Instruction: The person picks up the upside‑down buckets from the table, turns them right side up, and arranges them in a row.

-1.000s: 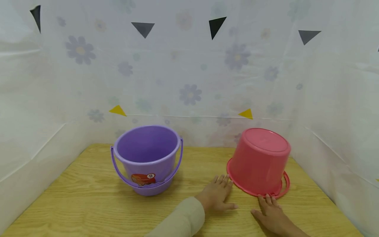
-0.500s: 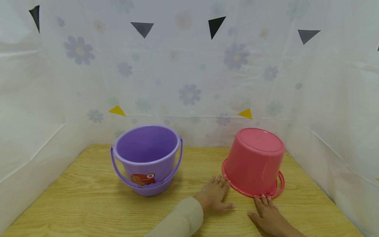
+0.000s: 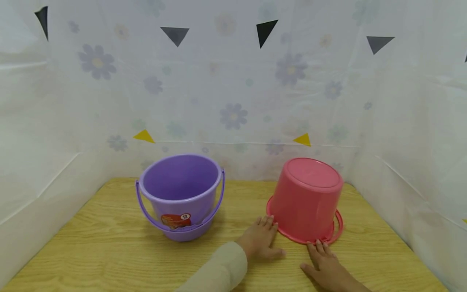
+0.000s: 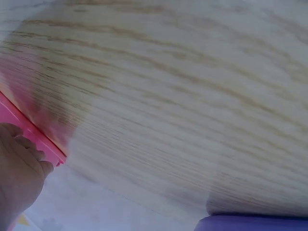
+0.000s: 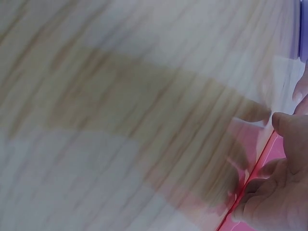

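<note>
On the right of the head view, a pink bucket [image 3: 304, 198] stands upside down, its rim on the table and its handle [image 3: 339, 227] lying out at the right. My left hand [image 3: 260, 239] lies palm down with fingers spread, fingertips right at the rim's near left side. The right hand [image 3: 326, 263] reaches the rim's front, its fingers extended and thumb apart. Both wrist views show fingers along the pink rim: the left hand [image 4: 19, 173] at the left edge, the right hand [image 5: 279, 187] at the right edge.
A purple bucket [image 3: 193, 211] stands upright on the left of the wooden table [image 3: 109, 251], its handle hanging down in front and a red label [image 3: 176, 220] on its side. White flowered sheeting [image 3: 233, 81] encloses the table at the back and sides.
The pink bucket has slid left across the table, towards the purple one. Both hands have shifted left along with it, fingertips staying at its rim. The purple bucket has stayed put.
</note>
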The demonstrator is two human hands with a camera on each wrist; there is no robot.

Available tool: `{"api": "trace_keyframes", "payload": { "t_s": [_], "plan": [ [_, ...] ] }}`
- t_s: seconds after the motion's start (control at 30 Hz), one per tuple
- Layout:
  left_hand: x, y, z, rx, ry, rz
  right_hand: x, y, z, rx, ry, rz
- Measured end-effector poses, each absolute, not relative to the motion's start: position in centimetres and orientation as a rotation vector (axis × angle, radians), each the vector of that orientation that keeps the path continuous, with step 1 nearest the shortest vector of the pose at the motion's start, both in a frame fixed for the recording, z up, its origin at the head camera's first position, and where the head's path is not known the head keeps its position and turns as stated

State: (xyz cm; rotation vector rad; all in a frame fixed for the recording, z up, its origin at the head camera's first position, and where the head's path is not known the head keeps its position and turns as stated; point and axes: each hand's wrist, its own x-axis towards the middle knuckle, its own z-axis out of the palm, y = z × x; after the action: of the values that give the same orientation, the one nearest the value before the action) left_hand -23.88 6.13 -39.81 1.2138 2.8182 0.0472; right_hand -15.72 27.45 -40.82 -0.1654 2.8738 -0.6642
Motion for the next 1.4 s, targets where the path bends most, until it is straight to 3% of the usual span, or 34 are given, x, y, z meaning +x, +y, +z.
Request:
{"api": "trace_keyframes", "payload": {
  "t_s": [1.4],
  "plan": [
    [-23.5,5.0,-40.1,1.174,2.8,0.108,-16.9,27.2,-41.0,-0.246,2.998,-0.513]
  ]
}}
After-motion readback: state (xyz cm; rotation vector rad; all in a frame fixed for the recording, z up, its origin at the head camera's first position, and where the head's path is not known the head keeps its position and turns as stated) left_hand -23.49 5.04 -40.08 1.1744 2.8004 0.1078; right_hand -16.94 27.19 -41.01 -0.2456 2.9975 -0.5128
